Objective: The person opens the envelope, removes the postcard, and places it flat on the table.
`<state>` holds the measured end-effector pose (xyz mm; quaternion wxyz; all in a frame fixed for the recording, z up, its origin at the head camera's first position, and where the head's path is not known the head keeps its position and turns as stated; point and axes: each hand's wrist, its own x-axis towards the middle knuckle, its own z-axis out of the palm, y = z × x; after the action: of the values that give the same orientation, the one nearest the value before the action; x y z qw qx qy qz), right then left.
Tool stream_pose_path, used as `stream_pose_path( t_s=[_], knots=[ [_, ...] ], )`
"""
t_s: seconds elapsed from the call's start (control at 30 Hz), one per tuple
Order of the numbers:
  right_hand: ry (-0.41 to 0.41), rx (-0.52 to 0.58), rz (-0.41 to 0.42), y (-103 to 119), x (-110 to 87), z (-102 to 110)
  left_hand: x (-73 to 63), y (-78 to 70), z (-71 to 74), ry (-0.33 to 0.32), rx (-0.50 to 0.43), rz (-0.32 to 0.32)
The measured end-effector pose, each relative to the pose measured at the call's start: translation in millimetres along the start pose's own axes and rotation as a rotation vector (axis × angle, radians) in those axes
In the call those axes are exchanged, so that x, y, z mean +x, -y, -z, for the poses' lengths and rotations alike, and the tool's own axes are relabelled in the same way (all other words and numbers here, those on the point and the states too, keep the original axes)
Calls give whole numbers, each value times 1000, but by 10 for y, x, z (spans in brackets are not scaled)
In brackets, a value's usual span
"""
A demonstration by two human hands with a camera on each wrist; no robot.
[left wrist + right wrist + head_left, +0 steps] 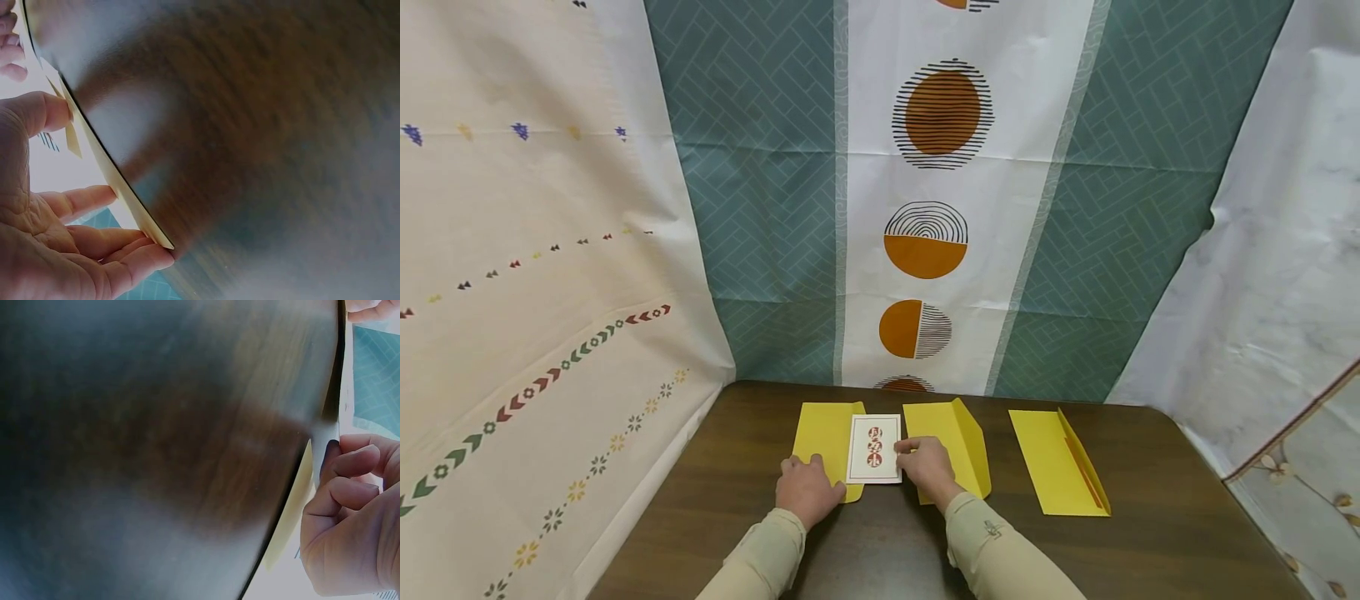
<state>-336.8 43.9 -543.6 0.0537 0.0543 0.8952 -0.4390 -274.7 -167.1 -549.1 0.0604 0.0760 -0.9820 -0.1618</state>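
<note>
Grip, head view: the right hand [928, 468] has its fingers curled at the right edge of a white card [874, 449] printed with red round marks, apparently pinching that edge so the card can be steered. The left hand [807, 487] lies with fingers extended on the left yellow envelope [825, 437], pressing it flat, evidently to keep it from sliding. The card lies partly over this envelope's right side, at the near middle of the brown bench [1157, 508]. A second yellow envelope [953, 442], flap raised, sits just beside the right hand. A third yellow envelope [1057, 462] lies well apart to the right, flap also raised. Patterned cloths hang behind and to both sides of the bench.

Left wrist view: the left hand [56, 231] shows straight fingers and thumb lying against the thin yellow edge of the envelope [119, 187]; nothing is wrapped or pinched. The bench surface [262, 144] fills the rest, blurred.

Right wrist view: the right hand [356, 525] shows curled fingers with their tips against a pale sheet edge [299, 500], consistent with a light pinch. Whether the thumb closes underneath cannot be told. The bench [156, 437] is blurred.
</note>
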Motion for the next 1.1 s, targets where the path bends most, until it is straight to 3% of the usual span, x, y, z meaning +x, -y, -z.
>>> stream_pose_path(
  t_s=[0.47, 0.73, 1.1],
  knots=[
    [-9, 3, -7, -12, -23, 22, -26, 3, 28, -23, 123, -46],
    [-16, -12, -6, -44, -15, 64, -20, 29, -6, -54, 125, -65],
    [-23, -18, -17, -93, -21, 190, -28, 20, 26, -10, 123, -55]
  ],
)
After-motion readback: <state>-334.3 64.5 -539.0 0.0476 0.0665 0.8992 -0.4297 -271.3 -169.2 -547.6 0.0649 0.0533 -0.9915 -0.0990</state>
